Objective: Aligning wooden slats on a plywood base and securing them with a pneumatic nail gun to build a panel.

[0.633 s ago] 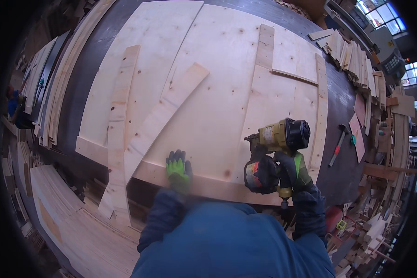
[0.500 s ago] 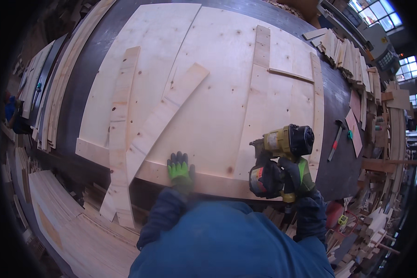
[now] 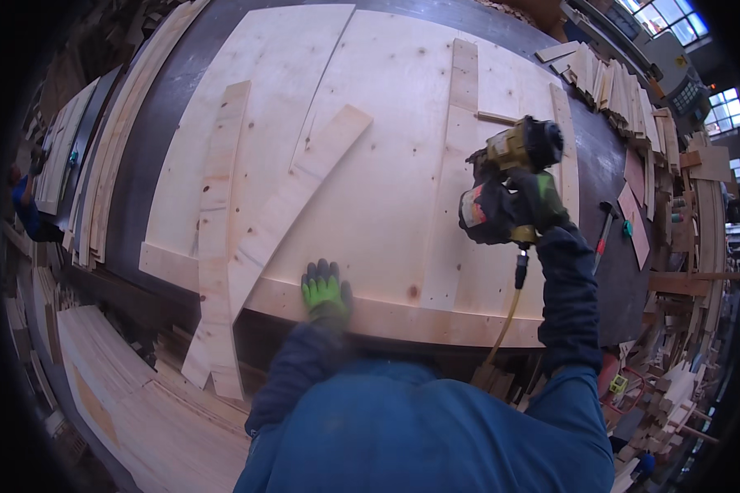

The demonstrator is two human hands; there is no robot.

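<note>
My left hand point(image 3: 326, 296), in a green and dark glove, lies flat with fingers spread on the wooden strip point(image 3: 378, 317) along the near edge of a large pale plywood panel point(image 3: 370, 205). Gloved the same way, my right hand point(image 3: 541, 200) grips a nail gun point(image 3: 514, 152) with a round dark magazine, held over the panel's right part. A yellow air hose point(image 3: 510, 316) hangs from its handle. Two loose boards, one nearly straight point(image 3: 215, 214) and one slanted point(image 3: 308, 181), lie across the panel's left side and stick out past the near edge.
A hammer point(image 3: 604, 234) with a red handle lies on the dark tabletop point(image 3: 608, 304), right of the panel. Stacked wood strips point(image 3: 612, 90) stand at the far right. Long boards point(image 3: 140, 403) are piled at the lower left. Another person point(image 3: 26, 201) is at the far left.
My right hand has carried the nail gun away from me, up over the panel's right side, uncovering the hose. My left hand stays flat on the near strip.
</note>
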